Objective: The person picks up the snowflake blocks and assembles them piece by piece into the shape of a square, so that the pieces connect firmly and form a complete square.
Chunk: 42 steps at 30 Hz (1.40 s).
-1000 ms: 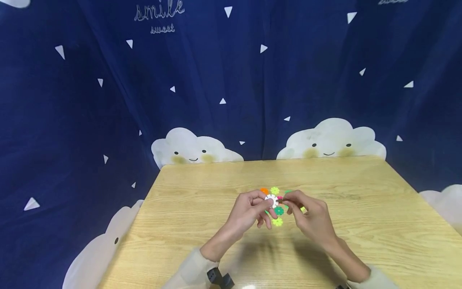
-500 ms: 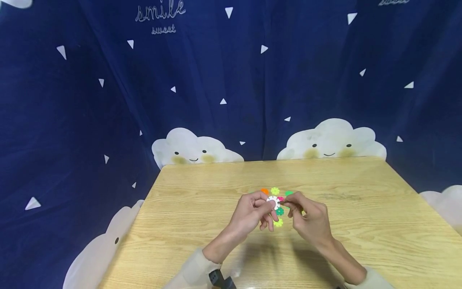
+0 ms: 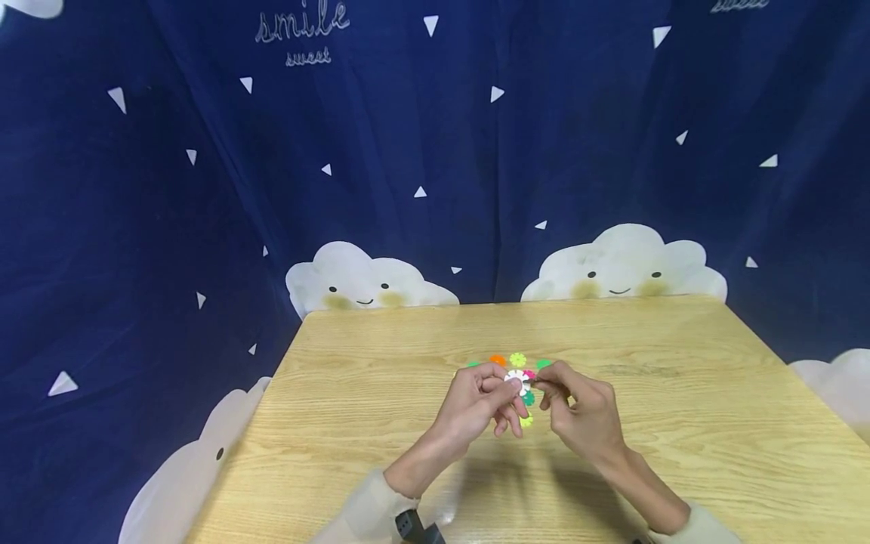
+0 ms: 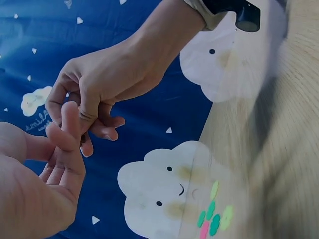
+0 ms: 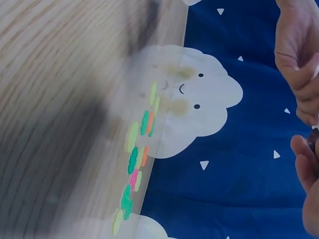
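Note:
A white notched plastic disc [image 3: 516, 377], like a snowflake building disc, is pinched between the thumb and fingers of my left hand [image 3: 469, 404]. Close on its right, my right hand [image 3: 590, 412] pinches a small dark disc [image 5: 313, 140], mostly covered by the fingertips. The two pieces meet or nearly meet at their edges; whether they interlock cannot be made out. Both hands are raised above the table. Behind and below them lie more discs, among them an orange disc [image 3: 498, 360], a yellow disc [image 3: 518, 360] and a teal disc [image 3: 529, 397].
The wooden table [image 3: 353, 378] bears several loose discs in a loose cluster, partly hidden by the hands. A pink disc [image 5: 133, 179] lies among green and yellow ones. Beyond the table hangs a dark blue curtain [image 3: 421, 136] printed with clouds and triangles.
My left hand has shifted slightly to the right with the white disc, closer to the right hand. The right hand's fingers have curled in a little, still pinching the dark disc.

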Each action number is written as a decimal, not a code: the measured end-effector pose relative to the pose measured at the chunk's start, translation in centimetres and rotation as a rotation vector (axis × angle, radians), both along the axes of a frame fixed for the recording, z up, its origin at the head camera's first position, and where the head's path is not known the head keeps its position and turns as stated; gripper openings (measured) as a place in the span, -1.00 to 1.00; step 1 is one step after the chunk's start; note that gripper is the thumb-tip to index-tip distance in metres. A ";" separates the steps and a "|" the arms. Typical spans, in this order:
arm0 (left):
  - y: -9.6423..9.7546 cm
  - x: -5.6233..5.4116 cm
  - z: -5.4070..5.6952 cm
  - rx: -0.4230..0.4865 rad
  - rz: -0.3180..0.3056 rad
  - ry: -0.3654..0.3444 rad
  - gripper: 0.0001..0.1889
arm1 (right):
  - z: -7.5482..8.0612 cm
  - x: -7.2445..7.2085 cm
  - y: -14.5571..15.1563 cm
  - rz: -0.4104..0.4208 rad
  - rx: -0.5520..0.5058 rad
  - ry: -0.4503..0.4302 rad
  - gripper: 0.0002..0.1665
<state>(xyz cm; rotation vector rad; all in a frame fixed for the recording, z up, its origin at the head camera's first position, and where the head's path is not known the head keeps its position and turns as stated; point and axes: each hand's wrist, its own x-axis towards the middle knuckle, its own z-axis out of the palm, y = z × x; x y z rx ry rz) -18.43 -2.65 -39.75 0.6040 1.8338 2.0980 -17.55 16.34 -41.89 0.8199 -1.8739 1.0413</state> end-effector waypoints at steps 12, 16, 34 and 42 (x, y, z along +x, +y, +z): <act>-1.0 -0.4 0.3 -0.170 0.071 0.028 -0.79 | -0.3 -0.3 0.4 -0.018 0.144 -0.085 -0.67; -1.1 -0.4 0.1 -0.196 0.057 0.067 -0.77 | -0.6 -0.3 0.3 -0.030 0.152 -0.092 -0.64; -1.0 -0.5 0.2 -0.301 0.157 0.195 -0.81 | -2.3 -2.0 2.3 -0.162 0.179 -0.239 -0.63; -1.1 -0.3 0.4 -0.314 0.161 0.192 -0.83 | -3.7 -2.9 3.6 -0.125 0.216 -0.528 -0.61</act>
